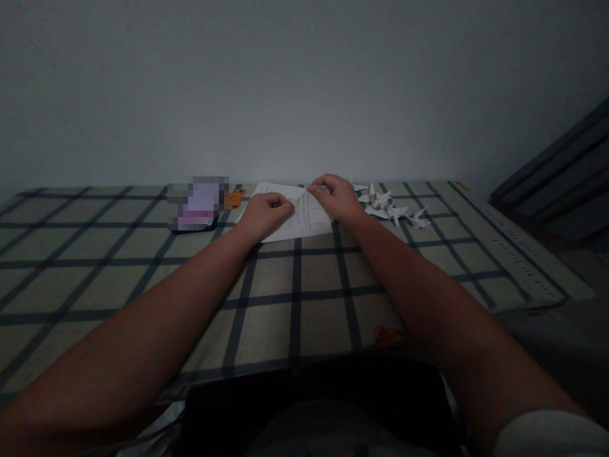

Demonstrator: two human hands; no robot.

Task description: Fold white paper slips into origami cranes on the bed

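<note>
My left hand (267, 214) and my right hand (337, 193) meet over a printed sheet of paper (280, 235) lying on the cloth. Thumb and fingers of each hand are pinched on a small folded piece of white paper (301, 196) between them. Its exact shape is hard to make out in the dim light. Just right of my right hand sits a cluster of folded white paper cranes (380, 202), with one crane (419, 219) a little apart at the right end.
A checked cloth (200, 298) covers the table, with a pale wall (304, 89) behind it. Left of the sheet lies a blurred-out purple, phone-like object (202, 206), next to an orange printed figure (235, 198). A dark slatted thing (561, 178) stands at the right.
</note>
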